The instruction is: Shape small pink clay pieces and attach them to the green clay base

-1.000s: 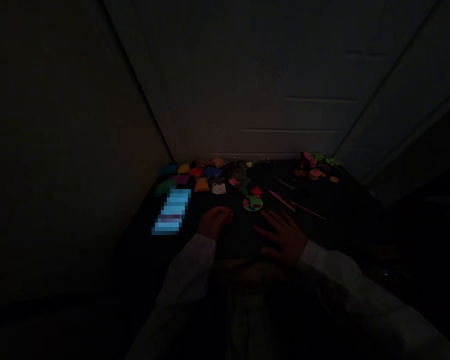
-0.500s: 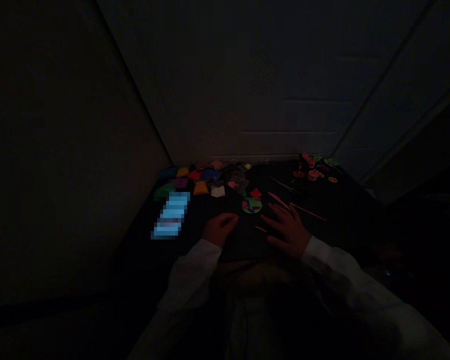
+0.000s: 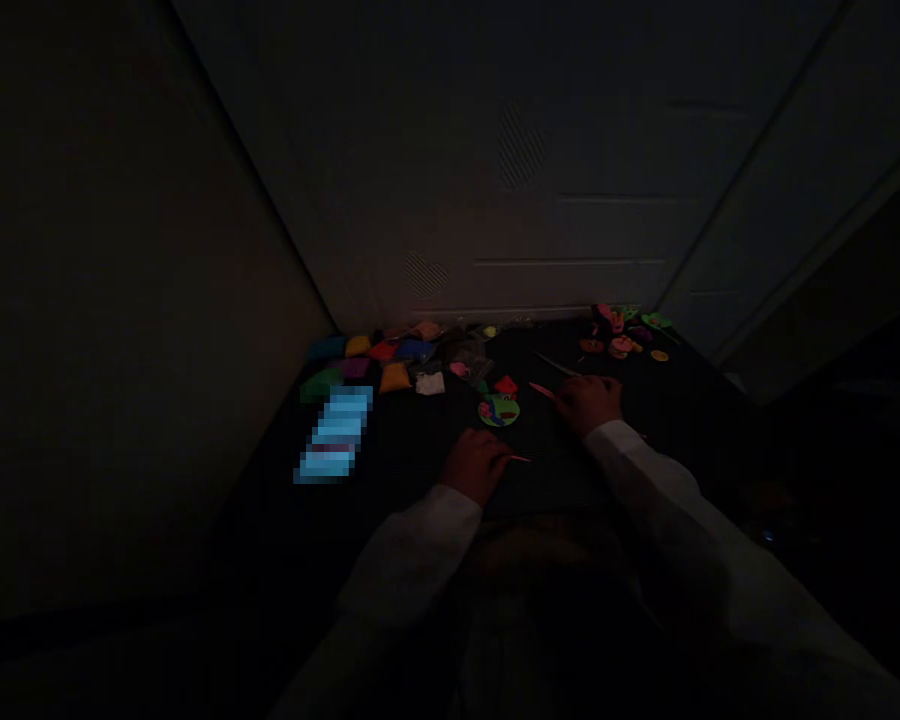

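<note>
In dim light, my left hand (image 3: pixel 478 467) has its fingertips together on one end of a thin pink strip (image 3: pixel 521 459). My right hand (image 3: pixel 594 402) is curled over the handle end of a pink modelling tool (image 3: pixel 541 390), whose pointed blade sticks out to the left; darkness hides the exact grip. Just beyond my left hand lies a round green clay piece (image 3: pixel 499 410) with blue, pink and brown shapes on it and a red clay piece (image 3: pixel 506 385) at its top edge. Behind my right hand are metal tweezers (image 3: pixel 555 364), partly covered.
Packets of coloured clay, among them an orange packet (image 3: pixel 394 378) and a white packet (image 3: pixel 430 383), lie at the back left. A lit, blurred-out screen (image 3: pixel 335 435) is at the left. Several small clay figures (image 3: pixel 621 346) sit at the back right, before a pale panel (image 3: pixel 570 230).
My left hand has moved right to the thin pink strip. My right hand has gone up and away from me, from spread fingers to curled ones over the modelling tool. The view has shifted slightly.
</note>
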`<state>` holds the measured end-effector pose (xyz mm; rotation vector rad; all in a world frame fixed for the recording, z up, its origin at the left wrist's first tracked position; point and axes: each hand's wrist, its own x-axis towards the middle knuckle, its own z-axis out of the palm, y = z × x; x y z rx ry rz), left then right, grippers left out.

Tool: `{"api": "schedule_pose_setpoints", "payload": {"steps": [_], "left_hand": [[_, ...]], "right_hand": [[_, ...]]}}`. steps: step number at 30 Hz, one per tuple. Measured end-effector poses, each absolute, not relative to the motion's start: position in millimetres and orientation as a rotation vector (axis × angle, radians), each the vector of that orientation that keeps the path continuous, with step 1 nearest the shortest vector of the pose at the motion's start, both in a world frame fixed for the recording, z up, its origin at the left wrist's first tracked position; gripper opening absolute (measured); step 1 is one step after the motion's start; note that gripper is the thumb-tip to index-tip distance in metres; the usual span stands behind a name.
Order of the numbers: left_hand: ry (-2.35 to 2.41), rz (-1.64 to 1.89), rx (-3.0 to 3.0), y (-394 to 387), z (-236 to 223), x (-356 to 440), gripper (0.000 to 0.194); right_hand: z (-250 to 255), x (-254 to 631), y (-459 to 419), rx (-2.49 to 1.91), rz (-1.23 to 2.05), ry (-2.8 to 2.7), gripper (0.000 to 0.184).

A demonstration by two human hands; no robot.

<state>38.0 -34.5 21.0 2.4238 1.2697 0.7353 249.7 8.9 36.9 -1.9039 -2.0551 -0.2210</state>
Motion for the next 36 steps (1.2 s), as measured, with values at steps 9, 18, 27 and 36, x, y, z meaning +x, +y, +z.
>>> {"api": "schedule_pose_setpoints", "payload": {"steps": [9,18,27,36], "left_hand": [[1.405,0.808,2.397,-45.9,21.1,40.0,0.014],[1.456,0.790,2.424,-49.1,19.1,41.0,0.014],[1.469,0.769,2.449,-50.2,20.2,42.3,0.016],[1.476,0.756,2.451,-50.7,21.7,44.5,0.019]], "right_hand": [[49.3,242.5,-4.8,-1.999,-0.159,-1.937,0.027],[29.3,210.0,-86.6,-1.721,0.221,-2.144,0.026],[31.1,206.0,-89.9,-1.781,0.134,-2.265,0.029],[25.1,204.4,-92.0,-1.773,-0.044,-2.336,0.029]]}}
